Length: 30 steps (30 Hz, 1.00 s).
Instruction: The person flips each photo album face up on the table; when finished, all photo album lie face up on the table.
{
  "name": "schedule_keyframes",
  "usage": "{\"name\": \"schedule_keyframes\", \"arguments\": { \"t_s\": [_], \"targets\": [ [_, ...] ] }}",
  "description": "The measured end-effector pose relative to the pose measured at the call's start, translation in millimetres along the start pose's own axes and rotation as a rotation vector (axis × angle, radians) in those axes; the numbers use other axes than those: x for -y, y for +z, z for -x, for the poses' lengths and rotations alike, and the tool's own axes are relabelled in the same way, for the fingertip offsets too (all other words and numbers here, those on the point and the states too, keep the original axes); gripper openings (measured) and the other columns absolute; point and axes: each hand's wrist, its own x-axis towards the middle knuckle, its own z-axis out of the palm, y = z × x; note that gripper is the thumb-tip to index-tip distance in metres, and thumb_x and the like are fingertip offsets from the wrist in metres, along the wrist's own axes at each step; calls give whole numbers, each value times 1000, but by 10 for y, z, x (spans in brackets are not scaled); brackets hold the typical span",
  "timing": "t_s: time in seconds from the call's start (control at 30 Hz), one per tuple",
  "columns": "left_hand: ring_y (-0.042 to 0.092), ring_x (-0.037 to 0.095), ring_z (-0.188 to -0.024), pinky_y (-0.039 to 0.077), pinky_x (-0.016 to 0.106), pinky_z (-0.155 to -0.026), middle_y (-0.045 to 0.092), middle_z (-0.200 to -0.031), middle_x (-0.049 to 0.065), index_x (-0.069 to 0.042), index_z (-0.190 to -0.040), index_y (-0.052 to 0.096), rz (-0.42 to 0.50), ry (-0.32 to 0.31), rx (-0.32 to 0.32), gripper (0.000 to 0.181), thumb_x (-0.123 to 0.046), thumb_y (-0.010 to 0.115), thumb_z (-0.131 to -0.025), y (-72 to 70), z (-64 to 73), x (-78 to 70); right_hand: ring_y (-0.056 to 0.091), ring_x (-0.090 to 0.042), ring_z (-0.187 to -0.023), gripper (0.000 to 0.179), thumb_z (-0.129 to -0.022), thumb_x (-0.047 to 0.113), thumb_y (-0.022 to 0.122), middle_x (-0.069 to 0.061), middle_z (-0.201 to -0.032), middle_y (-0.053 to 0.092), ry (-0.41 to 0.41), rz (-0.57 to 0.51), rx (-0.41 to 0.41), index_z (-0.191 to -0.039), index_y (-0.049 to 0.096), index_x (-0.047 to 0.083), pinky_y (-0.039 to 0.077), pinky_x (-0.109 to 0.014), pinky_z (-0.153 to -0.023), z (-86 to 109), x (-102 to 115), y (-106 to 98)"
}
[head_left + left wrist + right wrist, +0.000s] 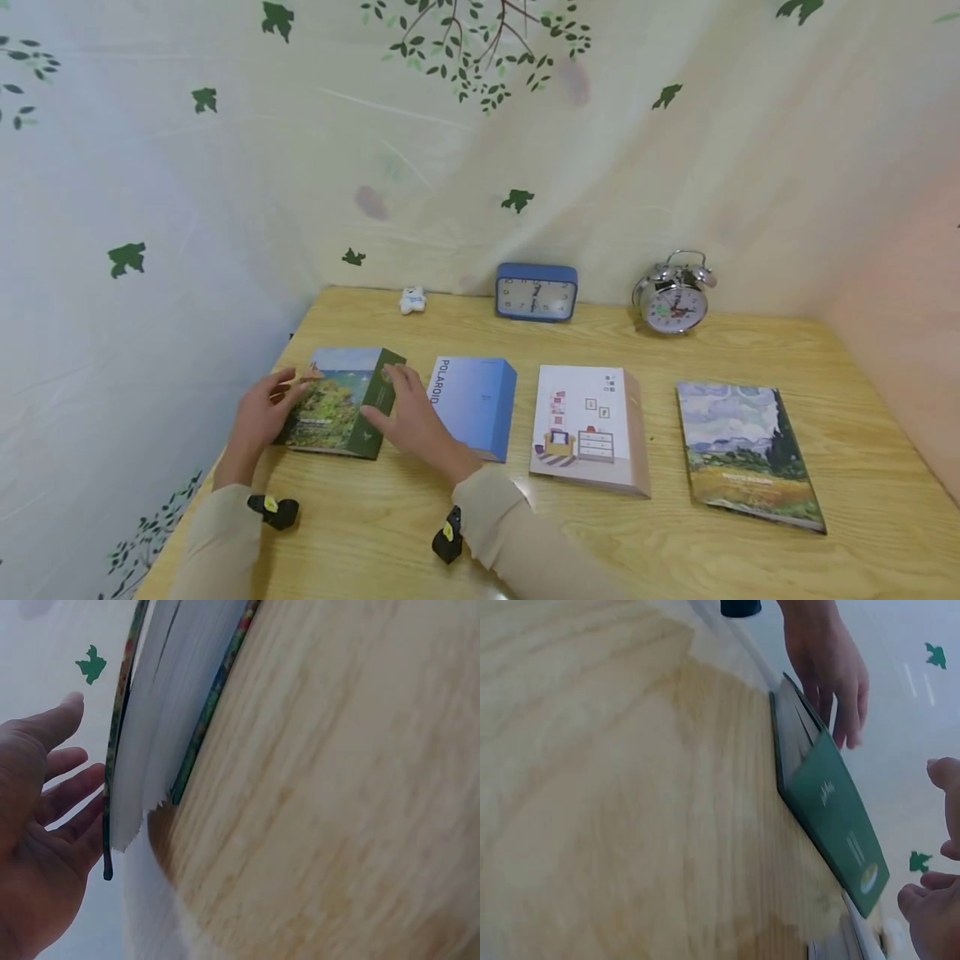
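A thick photo album (pixel 330 408) with a seaside landscape cover and a dark green spine lies on the left of the table. My left hand (pixel 258 414) is at its left edge, thumb over the cover side and fingers loosely spread; in the left wrist view the fingertips (pixel 94 776) meet the cover's edge near the white pages. My right hand (pixel 416 421) hovers by the green spine (pixel 840 817), its fingers relaxed and apart. Whether it touches the spine I cannot tell. Neither hand grips the album. Partly behind my right hand lies a blue POLAROID album (pixel 476 400).
Farther right lie a white album (pixel 577 417) with a furniture drawing and a landscape-painting album (pixel 750 450). Along the back stand a small white figurine (pixel 412 300), a blue clock (pixel 536 293) and a silver twin-bell alarm clock (pixel 675 304). A printed curtain (pixel 450 167) hangs behind the wooden table (pixel 360 533).
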Motion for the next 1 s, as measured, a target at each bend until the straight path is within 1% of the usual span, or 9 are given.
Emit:
{"name": "schedule_keyframes", "arguments": {
  "t_s": [0.13, 0.33, 0.43, 0.57, 0.73, 0.87, 1.0],
  "targets": [
    [44, 48, -124, 41, 59, -99, 39, -143, 31, 6, -143, 37, -17, -4, 0, 60, -35, 49, -100, 17, 2, 30, 32, -26, -141, 75, -95, 47, 53, -9, -159, 15, 39, -7, 16, -154, 18, 16, 40, -47, -107, 30, 87, 150],
    [50, 48, -118, 44, 59, -95, 44, -139, 30, 4, -141, 42, -59, -9, -8, 53, -28, 50, -100, 52, 0, 71, 20, -28, -146, 75, -95, 48, 53, -7, -161, 5, 144, -23, 30, -154, 19, 18, 37, -50, -108, 60, 156, 354],
    [52, 48, -116, 45, 58, -93, 45, -137, 30, 4, -139, 44, -70, 3, -13, 48, -22, 52, -100, 71, 3, 90, 17, -29, -147, 75, -95, 48, 54, -9, -161, 3, 192, -45, 29, -154, 20, 17, 35, -51, -109, 63, 174, 414],
    [54, 47, -113, 46, 57, -93, 48, -134, 30, 6, -137, 47, -82, 18, -30, 45, -17, 54, -99, 91, 9, 103, 16, -29, -147, 76, -94, 48, 55, -11, -161, 4, 244, -59, 22, -153, 20, 15, 34, -50, -110, 59, 178, 457],
    [54, 47, -113, 46, 57, -92, 49, -133, 31, 7, -136, 48, -88, 12, -28, 44, -15, 54, -98, 102, 18, 85, 16, -30, -147, 77, -94, 49, 54, -13, -161, 6, 267, -67, 0, -154, 21, 13, 33, -50, -111, 55, 160, 514],
    [55, 47, -113, 48, 56, -91, 51, -131, 31, 4, -134, 51, -99, 39, -30, 41, -15, 54, -98, 129, 20, 62, 15, -30, -147, 76, -95, 48, 54, -12, -161, 7, 265, -89, -24, -154, 21, 14, 32, -51, -111, 49, 133, 555],
    [57, 45, -111, 49, 56, -90, 55, -128, 28, 2, -132, 56, -89, 62, -59, 38, -16, 55, -98, 152, 26, 26, 16, -29, -147, 75, -95, 47, 53, -11, -161, 8, 261, -116, -34, -154, 20, 16, 32, -50, -112, 32, 128, 549]
  ]
}}
